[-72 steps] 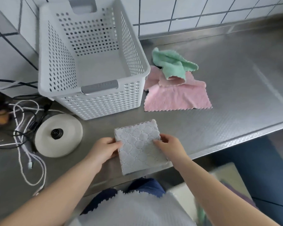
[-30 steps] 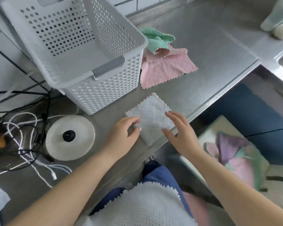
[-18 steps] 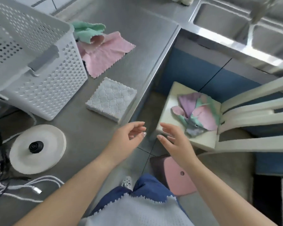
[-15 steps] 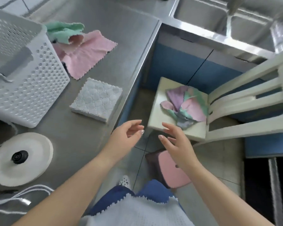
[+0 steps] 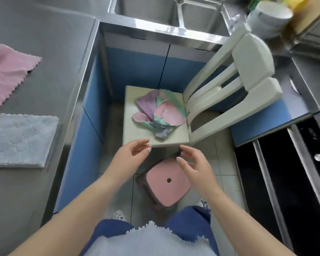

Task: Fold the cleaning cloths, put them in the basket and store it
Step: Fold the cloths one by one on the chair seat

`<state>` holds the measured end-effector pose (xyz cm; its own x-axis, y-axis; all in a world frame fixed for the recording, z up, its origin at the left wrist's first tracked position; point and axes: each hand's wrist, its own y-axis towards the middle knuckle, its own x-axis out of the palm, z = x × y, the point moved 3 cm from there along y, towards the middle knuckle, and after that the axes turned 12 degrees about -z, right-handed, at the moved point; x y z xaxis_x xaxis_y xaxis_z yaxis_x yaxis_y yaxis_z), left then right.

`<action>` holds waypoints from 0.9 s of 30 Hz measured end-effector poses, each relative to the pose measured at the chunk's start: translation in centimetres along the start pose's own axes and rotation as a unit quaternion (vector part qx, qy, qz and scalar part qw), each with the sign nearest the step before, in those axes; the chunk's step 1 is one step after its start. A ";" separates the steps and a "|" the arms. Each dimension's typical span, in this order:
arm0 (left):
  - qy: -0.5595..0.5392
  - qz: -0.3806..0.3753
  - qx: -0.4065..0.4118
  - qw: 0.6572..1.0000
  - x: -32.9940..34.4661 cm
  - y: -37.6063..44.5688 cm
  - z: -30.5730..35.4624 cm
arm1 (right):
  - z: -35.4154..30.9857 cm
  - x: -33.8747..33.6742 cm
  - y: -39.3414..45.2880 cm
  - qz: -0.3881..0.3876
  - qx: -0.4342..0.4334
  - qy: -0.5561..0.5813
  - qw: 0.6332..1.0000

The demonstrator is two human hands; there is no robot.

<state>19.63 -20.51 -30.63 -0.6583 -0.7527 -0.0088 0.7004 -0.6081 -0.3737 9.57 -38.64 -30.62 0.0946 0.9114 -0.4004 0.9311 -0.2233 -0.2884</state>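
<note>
Grip: both your hands are empty, fingers spread and loosely curled, palms turned toward each other.
Left hand (image 5: 130, 159): it hovers at the near edge of the chair seat, fingertips just over the seat's front lip.
Right hand (image 5: 194, 168): it hangs above the pink stool (image 5: 164, 183), just short of the seat edge, near your left hand but not touching it.
Cloth pile (image 5: 158, 112): a crumpled heap in purple, pink, green and grey sits on the seat, toward the backrest, untouched and well ahead of your fingers.
Chair (image 5: 175, 141): cream plastic, slatted back to your right, tucked into the corner between the blue cabinet fronts.
Folded cloth (image 5: 20, 139): the pale quilted one lies flat in a neat square on the counter (image 5: 44, 43) to your left, close to the counter's edge.
Pink cloth (image 5: 6, 74): spread open and unfolded on the same counter, beyond the folded one, partly cut off by the frame.
Basket: out of view right now.
Sink (image 5: 166, 10): twin steel basins run along the top of the view, behind the chair.
</note>
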 end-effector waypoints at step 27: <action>0.279 0.073 -0.127 0.949 9.6 25.5 -8.6 | 17.3 -13.7 28.1 -0.225 0.011 -0.148 0.963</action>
<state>28.80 -41.09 -48.20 -0.6527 -0.5299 -0.5415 0.7529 -0.3737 -0.5417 28.35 -63.35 -48.30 -0.4238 0.7795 -0.4613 0.8468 0.1604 -0.5071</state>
